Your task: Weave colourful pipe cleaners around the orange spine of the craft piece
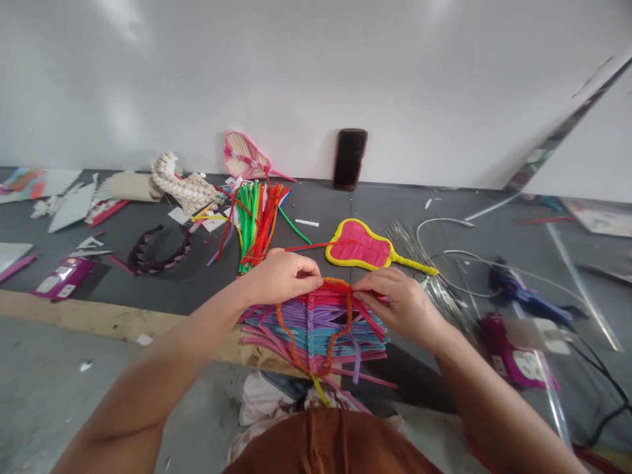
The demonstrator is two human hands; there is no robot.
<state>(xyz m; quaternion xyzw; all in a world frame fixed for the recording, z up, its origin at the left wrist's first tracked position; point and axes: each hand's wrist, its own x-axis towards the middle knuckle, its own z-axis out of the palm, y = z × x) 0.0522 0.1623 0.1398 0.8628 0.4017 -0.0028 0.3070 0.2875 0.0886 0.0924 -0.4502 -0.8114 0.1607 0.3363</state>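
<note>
In front of me lies a layer of pink, purple and blue pipe cleaners [323, 322] set side by side, their loose ends sticking out on both sides. A purple-to-pink spine [311, 329] runs down its middle. An orange pipe cleaner outline [338, 282] curves around this layer. My left hand [284, 276] pinches the outline at its top left. At the top right, my right hand [402, 299] pinches the same outline between thumb and fingers. A yellow stem [320, 390] pokes out at the bottom. Just beyond my hands rests a yellow-edged pink fan [358, 243].
A bundle of coloured pipe cleaners [257, 220] stands behind my left hand. A phone [349, 159] leans on the wall, near a pink leaf-shaped fan [244, 156]. Metal wires [419, 253], a blue glue gun [530, 296] and a purple package [513, 352] lie to the right.
</note>
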